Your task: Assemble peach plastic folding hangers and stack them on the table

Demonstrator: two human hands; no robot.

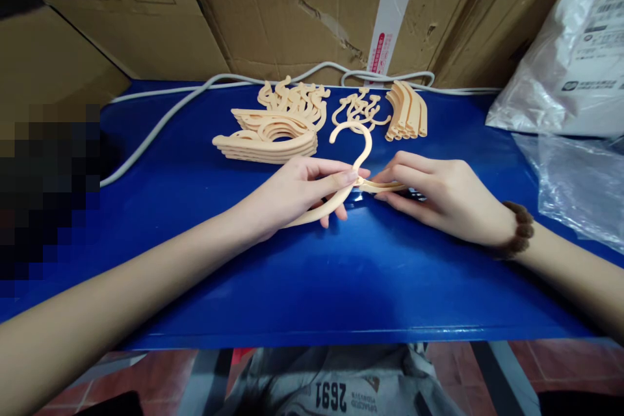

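A cream plastic hanger, its curved hook (pixel 366 143) pointing up, is held above the blue table between both hands. My left hand (pixel 295 192) pinches it where the hook meets the left hanger arm (pixel 316 212), thumb in front and fingers behind. The fingers of my right hand (pixel 446 195) close on the right hanger arm (pixel 383 187), which meets the rest at the joint. Part of that arm is hidden by the fingers, so I cannot tell whether it is fully fastened.
Behind my hands lie stacked curved hanger parts (pixel 268 151), a pile of wavy parts (pixel 295 99), loose hooks (pixel 358 107) and more hanger arms (pixel 408 114). A white cable (pixel 160 130) crosses the blue table (pixel 341 292). Cardboard boxes (pixel 292 19) stand behind; a plastic bag (pixel 560 71) is at right.
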